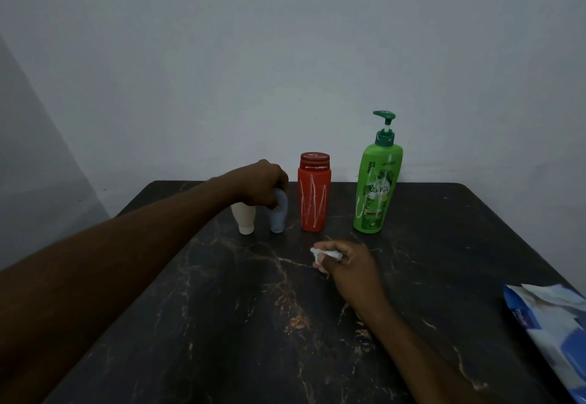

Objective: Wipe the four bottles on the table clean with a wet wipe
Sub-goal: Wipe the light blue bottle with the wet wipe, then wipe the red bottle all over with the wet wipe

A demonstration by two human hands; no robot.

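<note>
1. Left hand (264, 183): reached out to the far left of the row, fingers curled over the top of the blue-grey bottle (279, 213) and gripping it.
2. Blue-grey bottle: a tube standing on its cap end on the table (222, 308). Its long axis is roughly upright, and its upper part is hidden under your left hand.
3. Right hand (348, 262): resting low near the middle of the table, fingers pinched around a crumpled wet wipe (329, 254).
4. Key relation: the blue-grey bottle lies ahead and to the left of the wipe, well apart from it. Your left hand already has the bottle. As I judge it, either the bottle comes toward the wipe or the wipe goes up and left to it.
5. Cream bottle (244, 218): just beside the blue-grey one on its left, the same tube shape, partly behind your left wrist. It looks easy to knock.
6. Red bottle (314, 194): upright, near the right of the blue-grey bottle, white streaks on its face. It stands close to the wipe's line of approach.
7. Green pump bottle (379, 188): upright at the right end of the row, tallest, also streaked, out of the way.
8. Wipes pack (551, 324): lying at the table's right edge, partly out of view.
</note>
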